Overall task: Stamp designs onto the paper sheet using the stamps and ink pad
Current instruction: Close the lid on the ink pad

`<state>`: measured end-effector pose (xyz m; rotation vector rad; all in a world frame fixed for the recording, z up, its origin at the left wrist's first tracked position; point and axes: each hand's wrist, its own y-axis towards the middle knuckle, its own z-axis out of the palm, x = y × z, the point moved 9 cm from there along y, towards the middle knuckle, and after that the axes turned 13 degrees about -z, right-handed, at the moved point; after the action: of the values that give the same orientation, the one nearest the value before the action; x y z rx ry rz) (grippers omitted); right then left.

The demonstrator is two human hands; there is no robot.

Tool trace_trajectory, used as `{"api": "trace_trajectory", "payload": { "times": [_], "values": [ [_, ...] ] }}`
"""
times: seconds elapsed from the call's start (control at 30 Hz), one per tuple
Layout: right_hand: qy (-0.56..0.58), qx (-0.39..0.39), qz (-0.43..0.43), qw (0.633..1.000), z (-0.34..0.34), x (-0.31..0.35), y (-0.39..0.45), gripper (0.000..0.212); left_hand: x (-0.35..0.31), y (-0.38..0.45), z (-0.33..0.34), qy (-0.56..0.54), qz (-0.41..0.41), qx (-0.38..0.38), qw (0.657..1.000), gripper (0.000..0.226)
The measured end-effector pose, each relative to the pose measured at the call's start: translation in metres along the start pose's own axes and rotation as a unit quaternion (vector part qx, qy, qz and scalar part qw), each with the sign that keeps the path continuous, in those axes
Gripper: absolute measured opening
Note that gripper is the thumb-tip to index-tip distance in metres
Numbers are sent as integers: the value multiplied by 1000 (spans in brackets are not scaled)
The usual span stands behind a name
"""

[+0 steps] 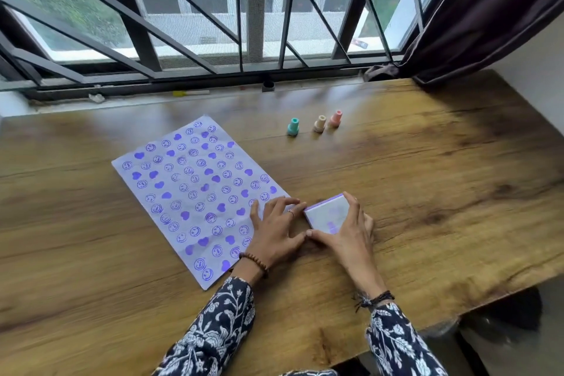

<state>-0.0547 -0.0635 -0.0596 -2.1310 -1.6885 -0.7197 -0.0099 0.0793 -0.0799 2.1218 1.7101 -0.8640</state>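
Wooden table [427, 192] by barred window. Paper sheet [195, 192] lies left of centre, covered in purple smileys and hearts. Ink pad [328, 214] just beside sheet's right edge, lid apparently shut. Right hand [348, 235] grip wraps pad's sides; left hand [274, 229] fingertips touch pad's left edge, palm over sheet. Teal stamp [293, 126], cream stamp [320, 123], pink stamp [335, 118] upright, well apart from hands.
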Motion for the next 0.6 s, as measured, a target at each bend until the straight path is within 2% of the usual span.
{"api": "trace_trajectory", "payload": {
  "times": [0.17,0.27,0.33,0.4,0.6],
  "values": [
    [0,-6,12,1000,1,-2,-1,105,0,-3,-2,-5,8,16,1000,63],
    [120,-32,19,992,-5,-10,-2,90,1,-8,-10,-21,1,-10,1000,67],
    [213,-60,42,974,-13,-23,-5,71,6,-14,-19,-7,-21,-66,998,59],
    [259,-78,62,961,-21,-37,-7,56,6,-22,-19,18,-38,-97,994,50],
    [259,-124,61,956,-38,-59,0,43,-16,-22,-3,30,-67,-106,992,37]
  ]
}}
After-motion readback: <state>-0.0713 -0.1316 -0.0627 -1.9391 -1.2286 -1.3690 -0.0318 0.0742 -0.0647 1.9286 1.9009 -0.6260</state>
